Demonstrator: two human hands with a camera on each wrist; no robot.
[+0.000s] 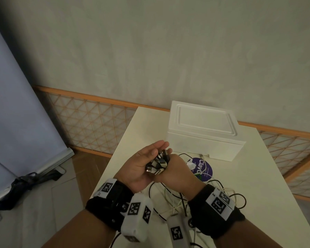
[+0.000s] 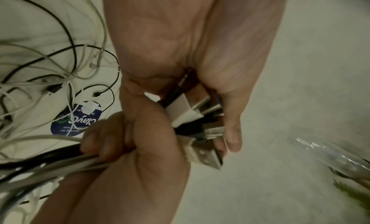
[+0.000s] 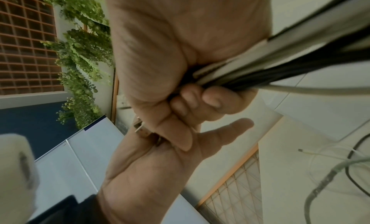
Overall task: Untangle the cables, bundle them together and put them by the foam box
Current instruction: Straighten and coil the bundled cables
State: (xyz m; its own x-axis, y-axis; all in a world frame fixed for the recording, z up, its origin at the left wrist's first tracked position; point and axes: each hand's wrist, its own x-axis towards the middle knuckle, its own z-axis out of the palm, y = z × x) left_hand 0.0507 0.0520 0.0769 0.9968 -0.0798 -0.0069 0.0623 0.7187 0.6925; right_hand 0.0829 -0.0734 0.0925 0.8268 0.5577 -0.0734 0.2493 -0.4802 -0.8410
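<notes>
My right hand [image 1: 175,169] grips a bunch of black and white cables just behind their USB plugs [image 1: 157,165]. The plugs stick out leftward against the palm of my left hand [image 1: 143,158], whose fingers are straight. In the left wrist view the right hand [image 2: 144,140] is a fist round the cords, and the plugs [image 2: 188,111] lie beside the left hand's thumb [image 2: 230,124]. The right wrist view shows the right hand [image 3: 170,45] closed on the bundle [image 3: 280,61] over the flat left hand [image 3: 160,164]. Loose cable loops [image 1: 174,199] hang down onto the table. The white foam box [image 1: 204,127] stands just beyond the hands.
The cream table [image 1: 231,194] has a round blue sticker [image 1: 204,169] in front of the box. More tangled cable [image 2: 50,69] lies around it. A lattice railing [image 1: 89,122] runs behind the table, and the floor drops away on the left.
</notes>
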